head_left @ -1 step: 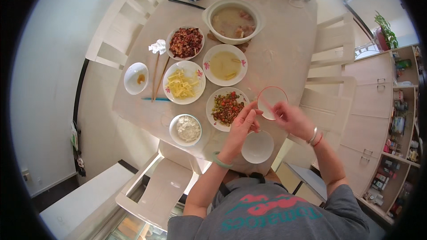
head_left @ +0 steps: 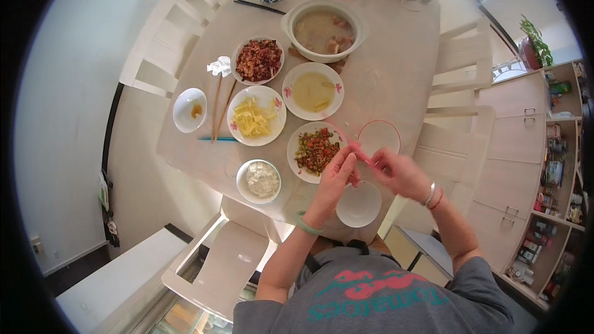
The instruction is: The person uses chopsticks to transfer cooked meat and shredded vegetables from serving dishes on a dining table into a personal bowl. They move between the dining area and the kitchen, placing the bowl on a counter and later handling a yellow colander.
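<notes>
Fingers (head_left: 342, 161) of the left hand (head_left: 334, 178) are narrow, bent in on a thin pink strip (head_left: 362, 155), and those of the right hand (head_left: 401, 174) are pinched together on it too, just to the right of the relish plate (head_left: 292, 161) with its chopped red and green bits. One end of the strip runs past the far right side of that plate, blurred there; what it is made of I cannot tell. The left hand wears a green bangle (head_left: 307, 225), the right a silver bangle (head_left: 429, 193) and a red cord (head_left: 439, 198). On the tabletop (head_left: 396, 62), a red-rimmed bowl (head_left: 378, 135) stands right of the relish plate, and a white bowl (head_left: 359, 205) stands to the plate's right and nearer the person. Left of the relish plate, also nearer the person, is a bowl of white paste (head_left: 242, 187); left and farther off is a plate of yellow strips (head_left: 250, 91). Directly beyond the relish plate sits a plate of pale liquid (head_left: 289, 104), with a soup pot (head_left: 315, 56) farther on the same way. Well to the relish plate's left lie brown chopsticks (head_left: 216, 108) and a small bowl (head_left: 182, 117) holding a brown dab (head_left: 197, 110)
</notes>
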A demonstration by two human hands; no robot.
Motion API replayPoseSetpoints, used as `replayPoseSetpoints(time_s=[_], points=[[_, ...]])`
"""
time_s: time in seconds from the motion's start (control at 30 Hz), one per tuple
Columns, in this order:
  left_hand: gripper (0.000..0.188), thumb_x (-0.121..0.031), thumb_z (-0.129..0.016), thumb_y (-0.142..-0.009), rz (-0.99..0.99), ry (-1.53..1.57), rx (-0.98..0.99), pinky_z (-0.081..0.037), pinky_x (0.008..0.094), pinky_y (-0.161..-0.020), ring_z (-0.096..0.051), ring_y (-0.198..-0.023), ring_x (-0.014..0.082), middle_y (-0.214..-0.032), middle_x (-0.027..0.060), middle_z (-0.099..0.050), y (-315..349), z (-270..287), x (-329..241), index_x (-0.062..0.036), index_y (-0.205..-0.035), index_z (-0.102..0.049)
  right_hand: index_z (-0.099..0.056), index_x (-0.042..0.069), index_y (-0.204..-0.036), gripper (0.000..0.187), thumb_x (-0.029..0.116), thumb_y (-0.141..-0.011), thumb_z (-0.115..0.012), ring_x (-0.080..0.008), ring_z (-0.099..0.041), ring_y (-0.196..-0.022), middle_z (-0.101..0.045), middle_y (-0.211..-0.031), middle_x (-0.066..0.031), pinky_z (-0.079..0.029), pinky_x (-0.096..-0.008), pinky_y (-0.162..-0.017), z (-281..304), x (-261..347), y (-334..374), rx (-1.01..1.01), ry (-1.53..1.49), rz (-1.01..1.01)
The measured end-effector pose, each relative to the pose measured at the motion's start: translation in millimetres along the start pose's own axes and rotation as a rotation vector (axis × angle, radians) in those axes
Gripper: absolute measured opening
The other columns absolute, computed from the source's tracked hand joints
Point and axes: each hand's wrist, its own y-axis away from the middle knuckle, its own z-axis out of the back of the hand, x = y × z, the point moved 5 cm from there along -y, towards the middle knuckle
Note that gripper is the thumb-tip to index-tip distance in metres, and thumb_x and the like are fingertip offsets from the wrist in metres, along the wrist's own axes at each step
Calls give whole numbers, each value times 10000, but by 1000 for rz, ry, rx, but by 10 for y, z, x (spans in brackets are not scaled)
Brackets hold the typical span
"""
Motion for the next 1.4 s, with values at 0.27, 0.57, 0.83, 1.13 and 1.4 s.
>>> replayPoseSetpoints(time_s=[0.27, 0.57, 0.83, 1.13, 1.4], points=[[280, -333, -453, -1025, 7, 92, -123, -404, 216, -522, -487, -624, 56, -837, 3, -561, 280, 585, -435, -71, -963, -528, -582, 98, -1245, 428, 0, -831, -622, -235, -618, -861, -596, -1040, -79, -520, -317, -712, -443, 730, -70, -200, 74, 592], [305, -344, -464, -1017, 204, -201, -136, -456, 209, -519, -565, -626, 83, -825, 36, -603, 435, 1003, -215, -61, -998, -576, -640, 59, -1009, 150, 110, -869, -662, -257, -618, -814, -577, -994, -113, -527, -319, -701, -836, 582, 27, -275, -68, 490], [380, -193, -565, -962, -525, -1145, -798, -496, 271, -733, -590, -879, 156, -978, 100, -606, 161, 2557, -1046, 14, -1273, -502, -626, -60, -1002, 180, 92, -981, -533, -154, -686, -838, -617, -935, -77, -564, -249, -731, -868, 58, -226, -427, -794, 29], [361, -86, -513, -954, -171, -447, -622, -583, 294, -630, -663, -767, 194, -1011, 127, -614, -233, 2827, -964, 30, -1286, -430, -677, 6, -922, 60, 30, -894, -630, -168, -646, -769, -635, -839, -88, -530, -274, -666, -743, 113, -173, -592, -138, 219], [275, -26, -503, -933, -179, -361, -593, -616, 324, -650, -680, -799, 234, -1010, 143, -611, -266, 2822, -994, 55, -1196, -498, -694, 15, -965, 99, 29, -887, -634, -181, -654, -774, -666, -895, -116, -526, -282, -668, -874, 265, -22, -505, -322, 170]])
